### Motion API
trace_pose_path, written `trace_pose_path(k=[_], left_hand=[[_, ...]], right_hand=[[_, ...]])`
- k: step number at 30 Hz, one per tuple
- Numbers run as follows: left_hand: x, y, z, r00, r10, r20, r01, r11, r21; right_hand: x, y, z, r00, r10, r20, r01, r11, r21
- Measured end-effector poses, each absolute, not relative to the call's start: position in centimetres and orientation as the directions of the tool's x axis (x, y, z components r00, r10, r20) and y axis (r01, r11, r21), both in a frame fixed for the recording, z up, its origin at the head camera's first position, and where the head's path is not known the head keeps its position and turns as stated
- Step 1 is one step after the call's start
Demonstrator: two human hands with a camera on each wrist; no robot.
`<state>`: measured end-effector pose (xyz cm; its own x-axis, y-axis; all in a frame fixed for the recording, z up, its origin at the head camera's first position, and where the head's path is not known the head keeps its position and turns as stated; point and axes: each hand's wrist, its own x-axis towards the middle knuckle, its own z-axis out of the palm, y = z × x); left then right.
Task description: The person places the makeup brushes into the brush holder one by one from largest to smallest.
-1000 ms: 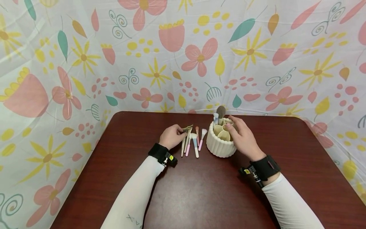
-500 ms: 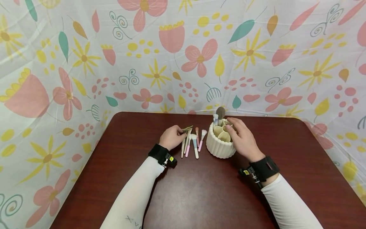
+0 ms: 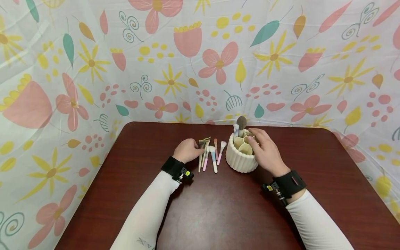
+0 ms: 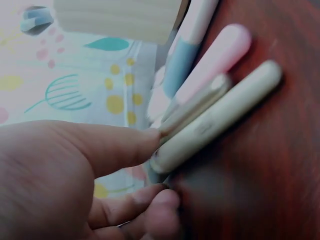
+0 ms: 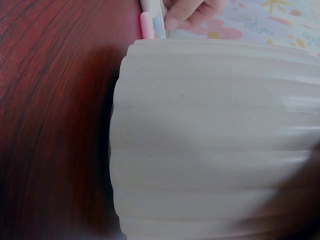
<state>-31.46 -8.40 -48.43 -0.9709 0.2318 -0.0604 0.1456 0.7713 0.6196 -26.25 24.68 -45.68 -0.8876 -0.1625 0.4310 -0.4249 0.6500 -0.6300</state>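
My left hand [image 3: 186, 151] is at the left end of a row of makeup brushes. Its thumb and fingertips pinch a cream-handled makeup brush [image 4: 217, 120] near the base of its head; the handle points toward the table front. Close beside it lie a pink-handled brush [image 4: 220, 55] and a blue-and-white brush [image 3: 214, 161]. My right hand [image 3: 268, 152] grips the rim of a cream ribbed brush holder [image 3: 240, 160] from the right, thumb over its inner cups. The holder's ribbed wall [image 5: 200, 125] fills most of the right wrist view.
A dark round-headed brush [image 3: 241, 122] and a light blue-and-white one [image 3: 235, 130] stand in the holder's back. Between hand and holder lie a pink-handled white-bristle brush [image 3: 221, 152] and an orange-brown-tipped one [image 3: 216, 144]. Floral cloth [image 3: 187, 69] hangs behind the dark red table [image 3: 206, 215].
The left hand's fingertips have shifted slightly, and more of the yellowish brush heads shows beside them. The right hand and the brush holder have stayed in place.
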Motion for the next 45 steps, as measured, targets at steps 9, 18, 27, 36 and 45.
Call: trace_pose_path(k=[9,18,27,36,45], left_hand=[[-31.3,-9.2,-47.9,-0.977,0.190,-0.097,0.099,0.806,0.584],[-30.9,-8.9,-47.7,-0.992,0.126,-0.025,0.096,0.860,0.501],[-31.1,-9.2,-48.0,-0.990,0.141,0.018,0.129,0.840,0.527],[-31.0,-9.0,-47.0,-0.978,0.148,0.146,0.207,0.758,0.619],[-30.4,-7.9,-44.9,-0.953,0.171,0.250,0.301,0.627,0.718]], right_hand=[[-26.6,24.7,-45.9,-0.887,-0.162,0.433,-0.427,0.645,-0.634],[-26.5,24.6,-45.8,-0.891,-0.161,0.425,-0.420,0.650,-0.634],[-26.5,24.6,-46.0,-0.890,-0.156,0.429,-0.419,0.652,-0.632],[-26.5,24.8,-46.1,-0.891,-0.150,0.428,-0.413,0.658,-0.629],[-26.3,24.8,-46.0,-0.893,-0.141,0.427,-0.410,0.643,-0.647]])
